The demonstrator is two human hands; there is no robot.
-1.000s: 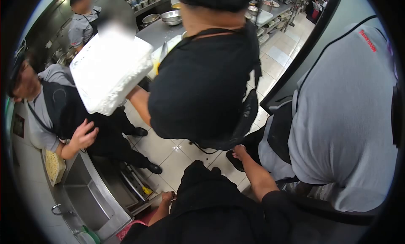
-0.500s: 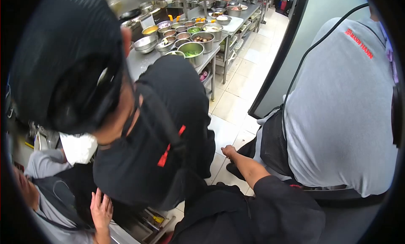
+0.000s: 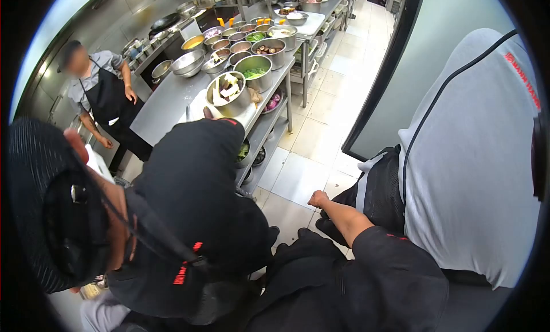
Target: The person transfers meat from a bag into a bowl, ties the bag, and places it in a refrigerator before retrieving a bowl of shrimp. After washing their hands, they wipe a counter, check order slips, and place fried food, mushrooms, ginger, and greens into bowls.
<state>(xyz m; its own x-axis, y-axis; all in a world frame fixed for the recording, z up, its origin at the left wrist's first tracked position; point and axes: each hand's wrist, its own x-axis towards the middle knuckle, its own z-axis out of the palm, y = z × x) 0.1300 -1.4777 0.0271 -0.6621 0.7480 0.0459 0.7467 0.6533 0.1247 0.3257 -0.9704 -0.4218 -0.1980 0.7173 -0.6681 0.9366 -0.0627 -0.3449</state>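
Note:
My right hand (image 3: 318, 199) hangs over the tiled floor (image 3: 321, 125) as a loose fist with nothing in it, its black sleeve (image 3: 389, 263) below. It is close to the black apron of a person in a grey shirt (image 3: 475, 160) who stands at my right with their back to me. A co-worker in black (image 3: 195, 183) bends low right in front of me at the left, wearing a black cap (image 3: 51, 211). My left hand is hidden behind that co-worker.
A long steel counter (image 3: 163, 105) carries several metal bowls of vegetables (image 3: 253, 65), with shelves under it. Another person in a grey shirt and black apron (image 3: 106, 94) stands behind the counter. A dark door frame (image 3: 389, 74) borders the tiled aisle.
The co-worker in black has bent lower and shifted left, uncovering the counter and bowls. The white foam box and the sink are out of view. My right hand has barely moved.

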